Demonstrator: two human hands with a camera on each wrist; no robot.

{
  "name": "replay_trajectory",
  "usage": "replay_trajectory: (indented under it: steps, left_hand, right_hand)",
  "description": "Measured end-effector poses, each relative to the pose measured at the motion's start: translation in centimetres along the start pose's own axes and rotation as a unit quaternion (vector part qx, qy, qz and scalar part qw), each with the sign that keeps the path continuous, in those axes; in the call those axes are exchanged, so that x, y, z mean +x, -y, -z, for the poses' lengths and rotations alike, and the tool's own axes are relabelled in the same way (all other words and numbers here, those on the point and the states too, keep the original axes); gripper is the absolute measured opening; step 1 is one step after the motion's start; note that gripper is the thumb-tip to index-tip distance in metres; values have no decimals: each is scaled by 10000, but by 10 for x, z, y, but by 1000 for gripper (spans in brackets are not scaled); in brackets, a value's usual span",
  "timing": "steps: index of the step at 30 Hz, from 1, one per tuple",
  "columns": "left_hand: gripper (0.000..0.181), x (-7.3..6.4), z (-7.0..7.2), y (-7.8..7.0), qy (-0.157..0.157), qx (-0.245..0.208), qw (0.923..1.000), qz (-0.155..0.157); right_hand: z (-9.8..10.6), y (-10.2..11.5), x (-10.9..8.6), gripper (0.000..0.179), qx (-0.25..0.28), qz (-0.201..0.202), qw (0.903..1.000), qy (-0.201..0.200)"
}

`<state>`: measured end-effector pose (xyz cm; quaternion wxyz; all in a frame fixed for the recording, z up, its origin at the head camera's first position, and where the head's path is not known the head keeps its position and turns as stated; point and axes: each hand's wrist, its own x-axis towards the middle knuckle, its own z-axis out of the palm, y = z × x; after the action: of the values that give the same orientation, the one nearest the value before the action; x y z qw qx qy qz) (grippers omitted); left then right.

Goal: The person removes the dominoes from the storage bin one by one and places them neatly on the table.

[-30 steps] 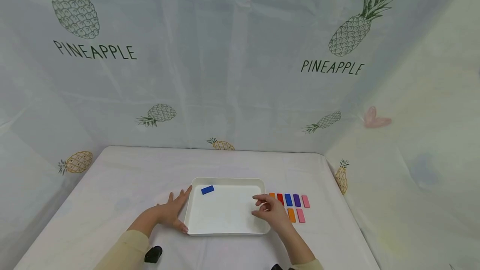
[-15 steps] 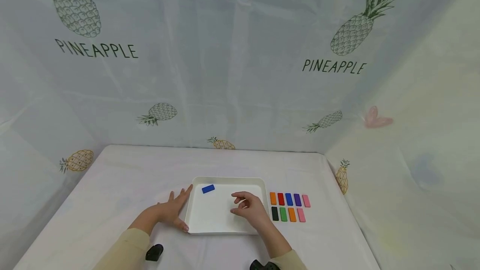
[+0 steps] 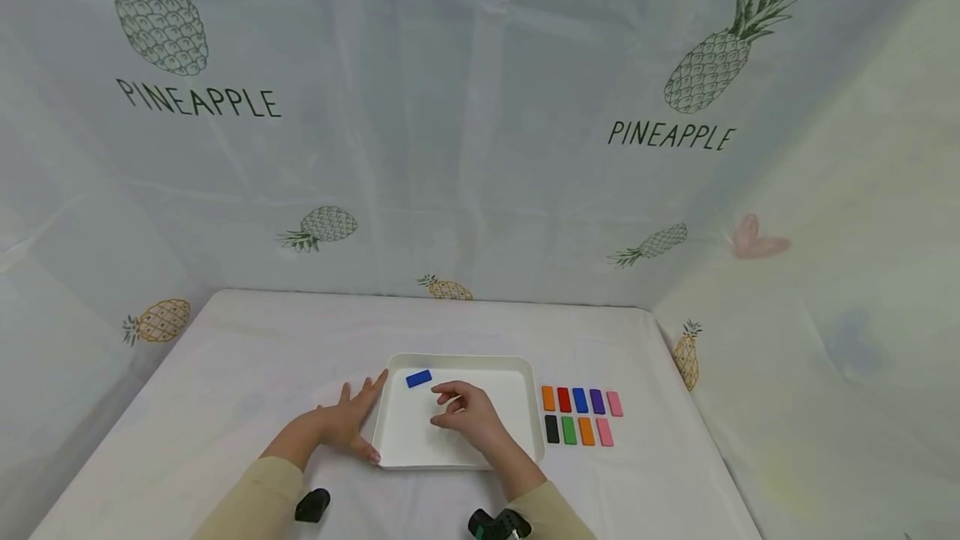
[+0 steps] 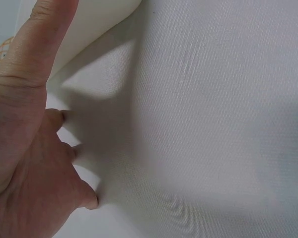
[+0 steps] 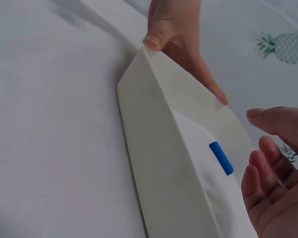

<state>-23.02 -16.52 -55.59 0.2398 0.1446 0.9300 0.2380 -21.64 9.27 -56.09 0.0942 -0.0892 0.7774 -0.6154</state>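
A white rectangular tray (image 3: 495, 367) lies on the cloth-covered table. One small blue block (image 3: 418, 378) lies near its back left corner, tilted a little. My left hand (image 3: 343, 425) has its fingers spread against the tray's left edge, thumb at the front corner and a fingertip at the back one. In the right wrist view, that hand's thumb (image 5: 155, 40) touches the rim. Over the tray's middle hovers my right hand (image 3: 469, 417), just right of and in front of the blue block. Its fingers (image 5: 256, 178) are loosely bent, thumb apart, and nothing shows between them.
Two rows of coloured blocks lie right of the tray. The back row includes a red block (image 3: 563, 399) and a purple block (image 3: 597, 402); the front row includes a black block (image 3: 552, 429) and a green block (image 3: 569, 430). Pineapple-printed cloth (image 3: 480, 148) hangs behind.
My right hand has moved left from the tray's right edge to over its middle, uncovering the blocks on the right. The left hand, tray and blue block have stayed put.
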Motion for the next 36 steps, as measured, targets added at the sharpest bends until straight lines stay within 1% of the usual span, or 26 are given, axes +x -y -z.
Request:
replay_trajectory:
  steps: [3,8,14,18,24,31,36]
  left_hand:
    - [138,0,0,0,9,6,10000,-12]
    - [137,-1,1,0,28,56,10000,-18]
    - [136,-4,3,-3,85,32,10000,-27]
    - [137,-6,4,-4,57,26,10000,-67]
    - [136,-8,5,-4,31,37,9998,-166]
    - [136,-8,6,-6,67,124,9998,-113]
    - [136,-7,5,-6,95,130,9998,-82]
  right_hand:
    - [-6,-4,6,42,-88,-13,10000,0]
    - [-15,-10,17,39,-368,-197,9991,-117]
    - [-21,-13,28,36,-589,-282,9976,-229]
    - [-23,-15,35,36,-698,-337,9966,-262]
    - [-26,-22,45,43,-869,-486,9950,-120]
    - [-26,-30,54,48,-913,-371,9951,-22]
    - [-26,-33,59,51,-960,-364,9947,76]
